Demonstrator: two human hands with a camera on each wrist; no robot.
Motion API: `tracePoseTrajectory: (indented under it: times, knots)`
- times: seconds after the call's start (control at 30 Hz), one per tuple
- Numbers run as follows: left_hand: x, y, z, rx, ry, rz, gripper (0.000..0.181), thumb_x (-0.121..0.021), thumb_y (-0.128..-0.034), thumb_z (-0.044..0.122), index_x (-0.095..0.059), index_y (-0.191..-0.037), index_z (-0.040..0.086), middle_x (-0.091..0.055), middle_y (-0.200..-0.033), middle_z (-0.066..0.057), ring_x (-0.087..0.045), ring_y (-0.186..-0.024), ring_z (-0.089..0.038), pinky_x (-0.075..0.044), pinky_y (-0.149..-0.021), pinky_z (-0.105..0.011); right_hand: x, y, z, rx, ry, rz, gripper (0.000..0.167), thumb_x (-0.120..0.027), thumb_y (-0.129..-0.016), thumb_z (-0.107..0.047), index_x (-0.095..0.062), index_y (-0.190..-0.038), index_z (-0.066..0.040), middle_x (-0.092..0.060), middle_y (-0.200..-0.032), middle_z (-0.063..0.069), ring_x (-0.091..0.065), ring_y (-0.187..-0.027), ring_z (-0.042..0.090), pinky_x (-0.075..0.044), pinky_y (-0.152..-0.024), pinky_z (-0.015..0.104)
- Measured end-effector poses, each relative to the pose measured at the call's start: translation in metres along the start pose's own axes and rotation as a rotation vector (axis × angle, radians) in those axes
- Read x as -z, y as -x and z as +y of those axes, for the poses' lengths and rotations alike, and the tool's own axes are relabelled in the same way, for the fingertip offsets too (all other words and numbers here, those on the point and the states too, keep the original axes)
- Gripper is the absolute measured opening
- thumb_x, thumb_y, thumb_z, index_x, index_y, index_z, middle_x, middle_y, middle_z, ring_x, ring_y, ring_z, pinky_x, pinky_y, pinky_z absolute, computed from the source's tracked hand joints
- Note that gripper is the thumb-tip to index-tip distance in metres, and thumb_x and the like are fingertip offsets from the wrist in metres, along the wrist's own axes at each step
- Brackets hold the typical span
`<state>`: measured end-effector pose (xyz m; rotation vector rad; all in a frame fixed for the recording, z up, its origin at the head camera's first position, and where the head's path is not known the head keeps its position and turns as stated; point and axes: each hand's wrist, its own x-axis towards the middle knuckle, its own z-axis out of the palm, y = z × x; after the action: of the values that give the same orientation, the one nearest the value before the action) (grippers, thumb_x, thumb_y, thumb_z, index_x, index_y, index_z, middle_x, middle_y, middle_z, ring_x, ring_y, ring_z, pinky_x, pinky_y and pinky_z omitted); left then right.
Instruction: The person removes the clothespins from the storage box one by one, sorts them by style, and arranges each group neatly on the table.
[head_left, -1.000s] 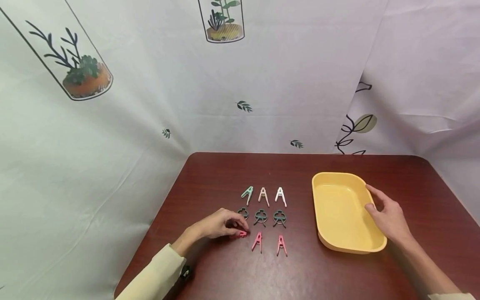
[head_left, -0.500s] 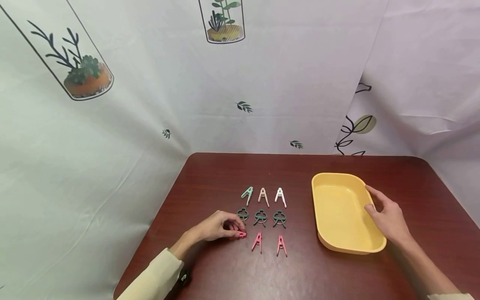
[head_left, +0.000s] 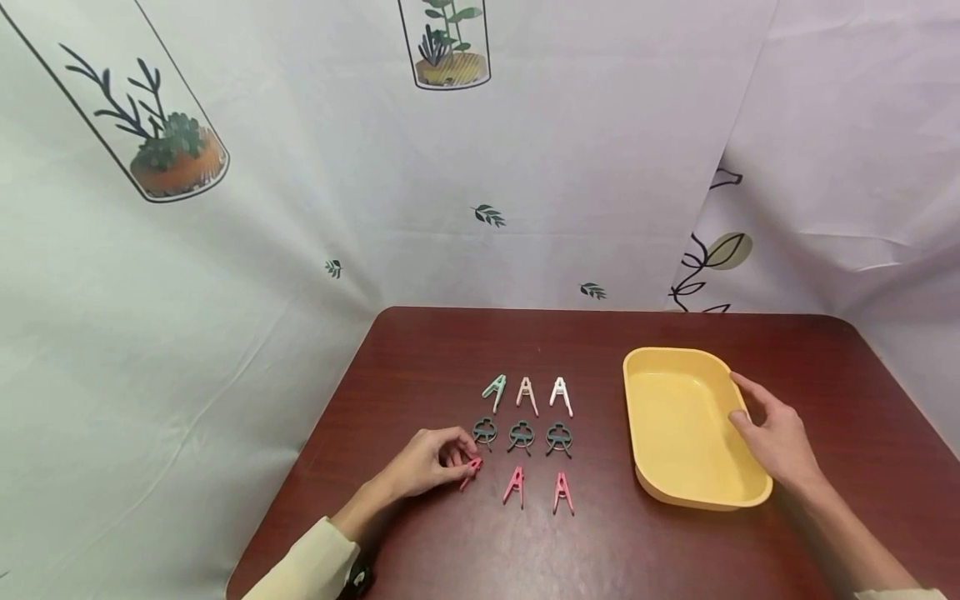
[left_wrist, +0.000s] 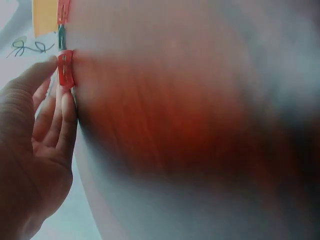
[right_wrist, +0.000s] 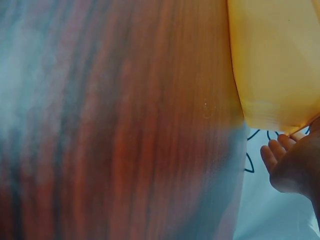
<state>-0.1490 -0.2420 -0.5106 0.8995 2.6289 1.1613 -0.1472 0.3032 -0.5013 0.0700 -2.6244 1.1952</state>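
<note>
My left hand (head_left: 429, 462) pinches a pink clothespin (head_left: 472, 469) between thumb and fingers, low over the table at the left end of the front row. In the left wrist view the thumb tip meets the end of that same clothespin (left_wrist: 65, 69). Two more pink clothespins (head_left: 514, 486) lie to its right. My right hand (head_left: 777, 435) grips the right rim of a shallow yellow plastic tray (head_left: 678, 425), thumb over the edge and fingers outside. From the right wrist, the fingers (right_wrist: 280, 150) show beside the tray's wall (right_wrist: 275, 65).
Behind the pink row lie three dark green round-bodied clips (head_left: 521, 435). Farther back come a mint green clothespin (head_left: 496, 390), a pale pink one (head_left: 527, 393) and a white one (head_left: 560, 394). The brown table (head_left: 637, 550) ends against a patterned curtain (head_left: 525, 167).
The left hand has shifted slightly left and toward me, turning the pink clothespin from lying crosswise to pointing more away from me. The right hand and tray stay put.
</note>
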Motion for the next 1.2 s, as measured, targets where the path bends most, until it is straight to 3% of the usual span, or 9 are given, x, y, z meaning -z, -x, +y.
tracePoseTrajectory:
  times: [0.27, 0.47, 0.53, 0.63, 0.8, 1.0, 1.2]
  knots:
    - [-0.008, 0.004, 0.007, 0.043, -0.095, 0.091, 0.022, -0.089, -0.0899, 0.020, -0.069, -0.100, 0.021, -0.067, -0.080, 0.015, -0.062, -0.066, -0.001, -0.055, -0.058, -0.022, 0.000, 0.001, 0.000, -0.003, 0.006, 0.004, 0.055, -0.058, -0.104, -0.005, -0.046, -0.157, 0.003, -0.062, -0.128, 0.040, -0.064, -0.069, 0.008, -0.054, -0.053, 0.020]
    - [-0.005, 0.003, 0.011, 0.015, -0.190, 0.173, 0.016, -0.085, -0.0937, 0.025, -0.069, -0.096, 0.023, -0.064, -0.077, 0.018, -0.059, -0.065, 0.002, -0.052, -0.058, -0.020, 0.000, 0.002, -0.001, -0.012, 0.003, -0.003, 0.055, -0.058, -0.104, -0.006, -0.045, -0.158, 0.003, -0.060, -0.129, 0.041, -0.064, -0.064, 0.010, -0.054, -0.052, 0.021]
    - [-0.002, 0.001, 0.013, 0.006, -0.185, 0.189, 0.013, -0.084, -0.0949, 0.023, -0.070, -0.096, 0.022, -0.065, -0.079, 0.017, -0.060, -0.068, 0.001, -0.052, -0.061, -0.021, 0.000, 0.002, -0.001, -0.014, 0.003, -0.007, 0.056, -0.058, -0.104, -0.006, -0.044, -0.158, 0.002, -0.059, -0.130, 0.041, -0.064, -0.063, 0.010, -0.054, -0.051, 0.022]
    - [0.003, 0.000, 0.015, -0.005, -0.086, 0.160, 0.010, -0.082, -0.0964, 0.018, -0.073, -0.103, 0.018, -0.072, -0.089, 0.010, -0.065, -0.078, -0.004, -0.058, -0.070, -0.024, 0.001, 0.001, -0.001, -0.011, 0.000, -0.007, 0.056, -0.058, -0.104, -0.005, -0.044, -0.158, 0.002, -0.060, -0.130, 0.041, -0.064, -0.063, 0.010, -0.054, -0.051, 0.022]
    - [0.008, -0.001, 0.013, -0.004, 0.096, 0.054, 0.024, -0.082, -0.0950, 0.013, -0.075, -0.117, 0.010, -0.077, -0.110, -0.002, -0.073, -0.095, -0.017, -0.062, -0.086, -0.035, 0.001, 0.000, -0.002, 0.000, -0.004, -0.002, 0.056, -0.059, -0.104, -0.005, -0.045, -0.157, 0.002, -0.061, -0.128, 0.041, -0.064, -0.064, 0.009, -0.054, -0.051, 0.022]
    - [0.005, 0.001, 0.005, -0.018, 0.150, -0.002, 0.030, -0.085, -0.0924, 0.013, -0.075, -0.121, 0.010, -0.077, -0.114, -0.003, -0.073, -0.100, -0.027, -0.061, -0.090, -0.042, 0.001, 0.000, -0.001, 0.012, -0.013, 0.002, 0.056, -0.060, -0.103, -0.004, -0.046, -0.157, 0.003, -0.062, -0.127, 0.041, -0.064, -0.065, 0.007, -0.054, -0.051, 0.022]
    - [0.001, 0.002, 0.001, -0.015, 0.140, -0.004, 0.033, -0.087, -0.0909, 0.014, -0.074, -0.121, 0.010, -0.077, -0.116, 0.000, -0.074, -0.101, -0.020, -0.061, -0.091, -0.037, 0.001, 0.000, 0.000, 0.031, -0.028, 0.011, 0.055, -0.060, -0.102, -0.003, -0.048, -0.156, 0.003, -0.064, -0.123, 0.040, -0.065, -0.065, 0.007, -0.054, -0.050, 0.023]
